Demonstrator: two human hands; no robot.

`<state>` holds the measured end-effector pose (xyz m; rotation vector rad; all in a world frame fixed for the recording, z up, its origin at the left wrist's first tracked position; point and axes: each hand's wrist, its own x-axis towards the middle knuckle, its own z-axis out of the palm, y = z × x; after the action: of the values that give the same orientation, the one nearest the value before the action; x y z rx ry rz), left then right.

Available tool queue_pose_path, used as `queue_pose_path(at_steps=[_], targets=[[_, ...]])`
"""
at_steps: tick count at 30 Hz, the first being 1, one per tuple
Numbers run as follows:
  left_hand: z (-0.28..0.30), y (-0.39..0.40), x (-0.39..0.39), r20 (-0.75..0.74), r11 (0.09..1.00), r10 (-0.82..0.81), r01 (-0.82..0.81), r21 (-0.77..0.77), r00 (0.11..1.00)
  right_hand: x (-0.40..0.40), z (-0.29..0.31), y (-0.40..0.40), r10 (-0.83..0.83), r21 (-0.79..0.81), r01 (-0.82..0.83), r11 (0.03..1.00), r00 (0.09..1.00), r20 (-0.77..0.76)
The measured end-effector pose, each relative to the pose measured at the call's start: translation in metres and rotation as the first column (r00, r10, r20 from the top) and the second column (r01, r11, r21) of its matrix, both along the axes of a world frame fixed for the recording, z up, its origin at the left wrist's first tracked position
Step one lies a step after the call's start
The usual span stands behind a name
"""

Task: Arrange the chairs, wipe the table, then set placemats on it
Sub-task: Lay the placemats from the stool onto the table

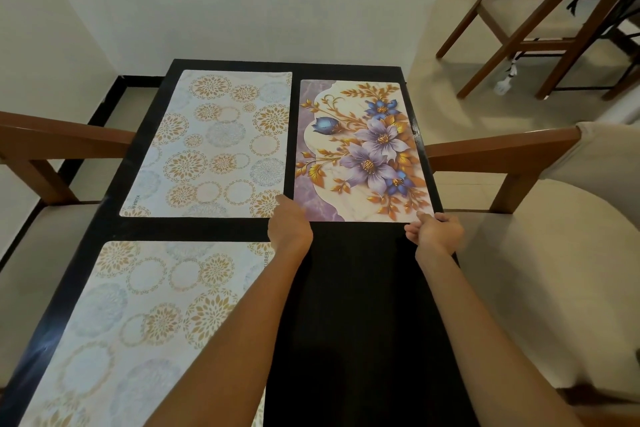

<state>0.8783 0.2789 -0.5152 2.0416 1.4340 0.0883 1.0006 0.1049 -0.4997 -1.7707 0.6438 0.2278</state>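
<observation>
Placemats fill three quarters of the dark worktop: two circle-patterned ones on the left — far and near — and a floral placemat at the far right. Its long axis runs away from the person, its near short edge lying just beyond both hands. The right hand pinches the near right corner, fingers closed on it. The left hand rests at the near left corner, fingers extended and flat; whether it grips the mat I cannot tell. The mat's right edge sits almost on the worktop's rim, so any squaring-up likely means a nudge leftward. The near right quarter is bare — probably the next mat's spot. Chairs stand tucked at both sides.
</observation>
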Motion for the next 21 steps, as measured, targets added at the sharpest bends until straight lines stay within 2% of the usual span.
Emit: queue_pose_path(at_steps=[3,8,11,17,21], targets=[[0.005,-0.005,-0.005,-0.031,0.999,0.030,-0.029,0.038,0.999,-0.012,0.004,-0.002,0.003,0.067,-0.003,0.998,1.000,0.010],[0.010,-0.019,-0.031,0.155,0.992,0.089,-0.102,0.077,0.984,-0.047,0.013,-0.005,0.068,0.089,-0.070,0.994,0.997,0.023],[0.012,-0.029,-0.054,0.237,0.991,0.116,-0.129,0.041,0.965,-0.075,0.016,-0.008,0.132,0.061,-0.131,0.990,0.991,-0.008],[0.016,-0.062,-0.120,0.263,0.985,0.127,-0.153,0.079,0.956,-0.135,0.024,-0.022,0.275,0.054,-0.273,0.960,0.960,-0.039],[0.018,-0.102,-0.182,0.329,0.979,0.155,-0.189,0.076,0.932,-0.188,0.030,-0.040,0.428,0.059,-0.426,0.903,0.903,-0.029]])
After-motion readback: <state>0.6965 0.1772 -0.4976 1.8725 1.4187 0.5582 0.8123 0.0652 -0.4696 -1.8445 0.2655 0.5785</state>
